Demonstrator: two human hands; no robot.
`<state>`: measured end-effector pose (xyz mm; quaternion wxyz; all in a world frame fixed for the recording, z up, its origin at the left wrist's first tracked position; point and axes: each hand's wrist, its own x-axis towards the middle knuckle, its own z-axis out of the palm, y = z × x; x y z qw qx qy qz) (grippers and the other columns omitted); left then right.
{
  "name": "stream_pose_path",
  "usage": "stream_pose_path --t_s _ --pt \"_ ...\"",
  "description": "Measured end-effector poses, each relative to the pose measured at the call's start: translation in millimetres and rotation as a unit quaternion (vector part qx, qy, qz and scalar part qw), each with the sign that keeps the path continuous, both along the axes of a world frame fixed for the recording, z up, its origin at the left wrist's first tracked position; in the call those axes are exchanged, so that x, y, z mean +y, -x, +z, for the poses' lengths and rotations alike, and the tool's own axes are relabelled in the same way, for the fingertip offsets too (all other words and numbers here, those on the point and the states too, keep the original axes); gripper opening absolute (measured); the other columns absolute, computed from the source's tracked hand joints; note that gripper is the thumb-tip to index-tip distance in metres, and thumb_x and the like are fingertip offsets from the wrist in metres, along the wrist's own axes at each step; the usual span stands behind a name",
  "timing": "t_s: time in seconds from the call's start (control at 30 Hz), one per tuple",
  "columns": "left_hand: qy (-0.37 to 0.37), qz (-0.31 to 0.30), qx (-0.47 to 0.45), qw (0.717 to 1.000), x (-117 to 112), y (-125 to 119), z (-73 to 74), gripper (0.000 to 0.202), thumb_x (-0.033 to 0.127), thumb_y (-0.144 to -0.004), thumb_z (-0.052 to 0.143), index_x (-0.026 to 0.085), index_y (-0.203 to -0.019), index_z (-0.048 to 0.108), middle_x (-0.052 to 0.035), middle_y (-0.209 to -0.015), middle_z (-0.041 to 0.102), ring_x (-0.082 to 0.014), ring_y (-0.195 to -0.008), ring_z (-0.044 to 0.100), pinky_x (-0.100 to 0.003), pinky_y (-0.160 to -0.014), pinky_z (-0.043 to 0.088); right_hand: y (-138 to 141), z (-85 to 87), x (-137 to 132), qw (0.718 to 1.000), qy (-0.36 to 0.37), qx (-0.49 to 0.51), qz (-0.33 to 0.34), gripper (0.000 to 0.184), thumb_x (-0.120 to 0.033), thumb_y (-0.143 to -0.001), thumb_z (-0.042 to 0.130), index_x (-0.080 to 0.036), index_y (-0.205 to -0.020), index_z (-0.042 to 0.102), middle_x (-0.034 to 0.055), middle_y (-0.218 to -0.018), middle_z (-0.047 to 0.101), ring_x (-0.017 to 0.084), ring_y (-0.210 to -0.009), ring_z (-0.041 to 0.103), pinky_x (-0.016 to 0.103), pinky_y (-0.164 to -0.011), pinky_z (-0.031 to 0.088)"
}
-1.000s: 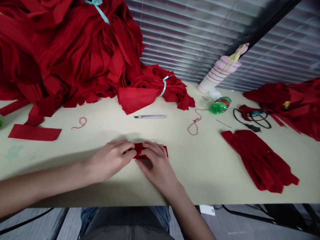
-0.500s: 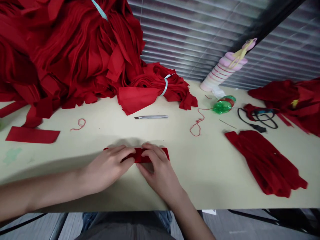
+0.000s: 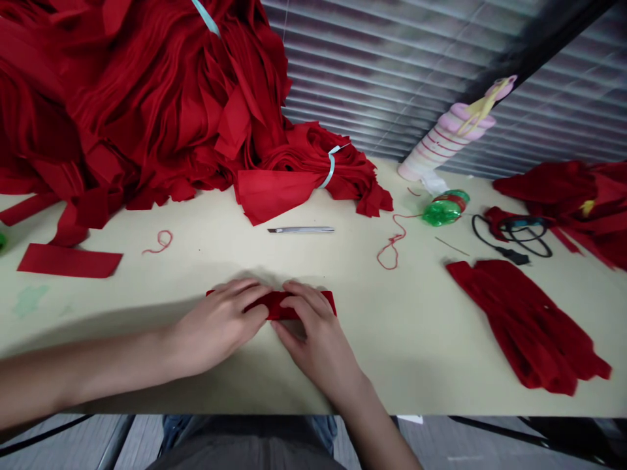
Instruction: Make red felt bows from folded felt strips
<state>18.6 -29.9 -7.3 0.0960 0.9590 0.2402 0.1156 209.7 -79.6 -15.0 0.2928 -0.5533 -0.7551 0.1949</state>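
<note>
Left hand (image 3: 218, 323) and right hand (image 3: 316, 333) close together, palms down, fingers pressing on a red felt strip (image 3: 294, 305) lying flat on the table (image 3: 416, 339). Craft knife (image 3: 301, 230) lies beyond; large red felt pile (image 3: 147, 111) behind.

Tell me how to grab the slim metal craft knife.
Pinch the slim metal craft knife mid-body with the fingers, from above on the near side: it lies flat and sideways on the cream tabletop, with the red felt pile behind it. Blade end unclear.
</note>
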Motion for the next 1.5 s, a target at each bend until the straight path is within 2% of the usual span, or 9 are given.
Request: stream_pose_path --t_s 0.47,0.77,1.07,1.3,1.5 --pt "0.002 -0.007 0.016 1.0 -1.9 -0.9 1.3 0.018 0.014 -0.091 0.046 0.01 -0.097 0.063 -0.0148 -0.118 0.06 -0.0291 -0.117 0.051 -0.048 -0.098 0.046 -0.3 -0.6 -2.1 1.0 0.006 0.0 0.008 0.033 -0.004 -0.076 0.053 -0.016 -0.107 0.053 0.0126 -0.122 0.058 0.024 -0.118 0.05 0.046 -0.103 0.039" --pt "-0.016 -0.002 0.032 0.999 5.2 0.2 1.5 0.019 0.01 -0.091 0.044 0.011 -0.1 0.061 -0.016 -0.122 0.056 -0.0292 -0.118 0.05 -0.048 -0.095 0.047 0.2 -1.3 -1.0 1.0 0.009 0.007 0.013 0.027 -0.005 -0.083 0.05 -0.015 -0.108 0.053 0.0129 -0.124 0.056 0.023 -0.121 0.048 0.043 -0.103 0.04" --pt "0.0 -0.014 0.052 0.999 5.2 0.0 5.7 0.019 0.011 -0.091 0.044 0.013 -0.101 0.06 -0.0148 -0.12 0.056 -0.0293 -0.119 0.048 -0.048 -0.093 0.047 -0.6 -0.3 -1.6 1.0 0.017 -0.001 0.013 0.028 -0.004 -0.082 0.05 -0.015 -0.108 0.054 0.0135 -0.125 0.056 0.024 -0.12 0.049 0.044 -0.102 0.042" --pt "-0.032 -0.021 0.05 0.998 4.0 -0.9 3.0 0.018 0.012 -0.089 0.048 0.012 -0.101 0.062 -0.0154 -0.121 0.057 -0.0297 -0.117 0.05 -0.048 -0.094 0.047 -0.3 -2.9 -2.8 0.999 -0.027 0.02 -0.006 0.022 -0.006 -0.082 0.053 -0.014 -0.102 0.059 0.0141 -0.122 0.058 0.024 -0.122 0.049 0.043 -0.102 0.043" --pt "-0.065 -0.023 0.039 0.997 0.7 0.0 -0.1 0.023 0.011 -0.089 0.048 0.011 -0.107 0.062 -0.0171 -0.122 0.056 -0.0309 -0.118 0.05 -0.047 -0.095 0.047 2.1 -0.8 -1.1 0.995 -0.082 0.057 -0.007 0.015 -0.007 -0.083 0.055 -0.018 -0.089 0.064 0.0077 -0.106 0.067 0.021 -0.112 0.057 0.038 -0.097 0.048"
